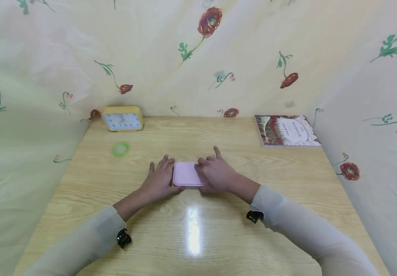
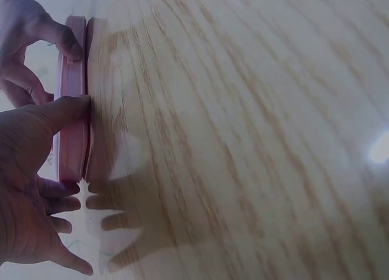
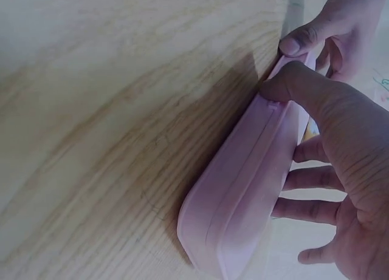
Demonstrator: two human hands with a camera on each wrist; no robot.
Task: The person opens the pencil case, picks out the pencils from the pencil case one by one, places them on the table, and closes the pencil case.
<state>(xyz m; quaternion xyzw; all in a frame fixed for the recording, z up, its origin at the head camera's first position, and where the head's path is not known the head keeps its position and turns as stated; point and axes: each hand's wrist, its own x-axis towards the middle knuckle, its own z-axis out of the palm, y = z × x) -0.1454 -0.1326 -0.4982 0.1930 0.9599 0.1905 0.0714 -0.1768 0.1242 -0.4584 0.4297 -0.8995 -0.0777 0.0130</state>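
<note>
A flat pink case [image 1: 186, 173] with rounded corners lies on the wooden table between both hands. At its left end, my left hand [image 1: 159, 181] holds it, the thumb along the near side and the other fingers spread around the end and far side. My right hand [image 1: 220, 174] grips the right part, fingers over the lid and one finger sticking out away from it. In the right wrist view, the right thumb presses a small tab on the near side of the case [image 3: 234, 177], beside a thin seam. The left wrist view shows both thumbs against that side [image 2: 73, 146].
A yellow alarm clock [image 1: 122, 119] stands at the back left, with a green ring-shaped tape roll [image 1: 127, 148] in front of it. At the back right lies a book [image 1: 293, 130] with a floral cover. Flower-patterned sheeting [image 1: 170, 50] borders the table [image 1: 157, 237] behind and at both sides.
</note>
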